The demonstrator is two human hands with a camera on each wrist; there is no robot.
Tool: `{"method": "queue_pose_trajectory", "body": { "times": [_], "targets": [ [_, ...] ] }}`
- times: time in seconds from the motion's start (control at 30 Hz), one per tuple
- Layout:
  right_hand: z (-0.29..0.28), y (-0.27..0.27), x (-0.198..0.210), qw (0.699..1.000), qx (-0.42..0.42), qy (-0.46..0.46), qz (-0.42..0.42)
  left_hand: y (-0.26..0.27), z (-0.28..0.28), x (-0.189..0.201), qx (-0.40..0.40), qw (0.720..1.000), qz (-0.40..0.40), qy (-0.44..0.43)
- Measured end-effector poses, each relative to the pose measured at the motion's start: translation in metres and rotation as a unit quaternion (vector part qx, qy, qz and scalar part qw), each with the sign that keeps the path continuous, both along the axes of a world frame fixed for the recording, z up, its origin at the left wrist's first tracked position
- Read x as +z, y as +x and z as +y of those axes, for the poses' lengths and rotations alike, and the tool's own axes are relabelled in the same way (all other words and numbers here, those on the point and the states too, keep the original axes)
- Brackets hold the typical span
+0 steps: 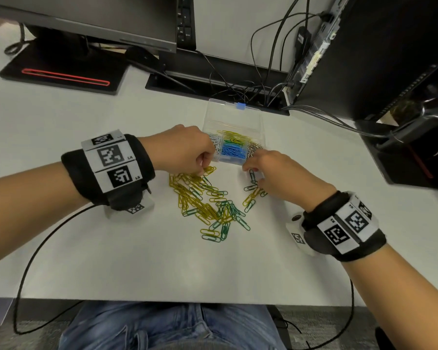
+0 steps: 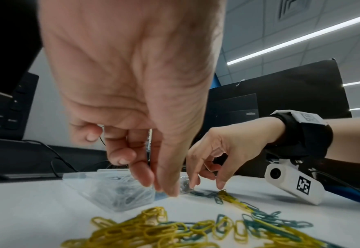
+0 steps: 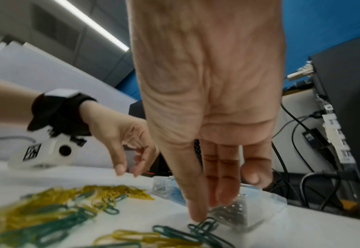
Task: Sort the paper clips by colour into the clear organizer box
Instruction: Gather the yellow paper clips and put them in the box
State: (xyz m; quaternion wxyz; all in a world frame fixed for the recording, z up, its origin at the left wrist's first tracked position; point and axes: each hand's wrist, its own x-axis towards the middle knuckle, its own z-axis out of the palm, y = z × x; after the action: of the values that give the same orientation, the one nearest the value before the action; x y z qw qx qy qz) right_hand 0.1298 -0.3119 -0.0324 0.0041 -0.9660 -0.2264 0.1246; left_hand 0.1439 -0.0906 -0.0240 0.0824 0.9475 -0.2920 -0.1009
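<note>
Nearest us, we're seeing jeans (image 1: pixel 167 324) under the edge of the white desk (image 1: pixel 111 261). On the desk, we're looking at a loose pile of yellow and green paper clips (image 1: pixel 202 203), with a smaller cluster (image 1: pixel 252 192) just to its right.

We're reaching the left hand (image 1: pixel 180 150) down over the pile's far edge, fingers curled with thumb and fingertips (image 2: pixel 170 189) drawn together just above the desk; whether a clip is pinched there we cannot tell.

We're lowering the right hand (image 1: pixel 278 178) over the smaller cluster, fingers extended and fairly straight, index fingertip (image 3: pixel 198 216) touching a green clip (image 3: pixel 204 224); nothing is being gripped.

Just beyond both hands, the clear organizer box (image 1: pixel 233 114) is sitting open on the desk. It's holding white clips (image 1: pixel 214 141) on the left, blue (image 1: pixel 232 152) in the near middle, yellow and green (image 1: pixel 234 138) behind them, silver (image 1: pixel 254 147) on the right.

Farther back, we're seeing cables (image 1: pixel 250 87), a monitor base (image 1: pixel 61 72) and a black computer case (image 1: pixel 377 59).
</note>
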Motion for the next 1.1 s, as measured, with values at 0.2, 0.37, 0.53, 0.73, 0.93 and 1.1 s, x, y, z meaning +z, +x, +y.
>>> {"method": "queue_pose_trajectory", "body": {
  "times": [0.2,0.37,0.53,0.73,0.93,1.1],
  "targets": [
    [0.002,-0.004,0.002,0.999,-0.022,-0.037,0.000,0.020,0.012,0.000,0.103,0.992,-0.052,-0.042],
    [0.007,-0.002,0.000,0.997,-0.055,-0.020,0.047,0.046,0.014,-0.001,0.211,0.971,0.027,-0.113],
    [0.015,0.000,-0.005,0.999,-0.029,-0.013,0.042,0.061,0.009,-0.006,0.255,0.943,0.121,-0.176],
    [0.016,0.007,-0.006,0.999,0.006,0.026,0.033,0.068,0.003,-0.011,0.262,0.927,0.179,-0.199],
    [0.012,0.008,-0.005,0.994,0.009,0.094,0.051,0.073,0.008,-0.013,0.269,0.916,0.239,-0.178],
    [0.004,0.021,0.012,0.986,-0.021,0.164,0.033,0.077,0.008,-0.015,0.254,0.920,0.241,-0.177]
  ]
}}
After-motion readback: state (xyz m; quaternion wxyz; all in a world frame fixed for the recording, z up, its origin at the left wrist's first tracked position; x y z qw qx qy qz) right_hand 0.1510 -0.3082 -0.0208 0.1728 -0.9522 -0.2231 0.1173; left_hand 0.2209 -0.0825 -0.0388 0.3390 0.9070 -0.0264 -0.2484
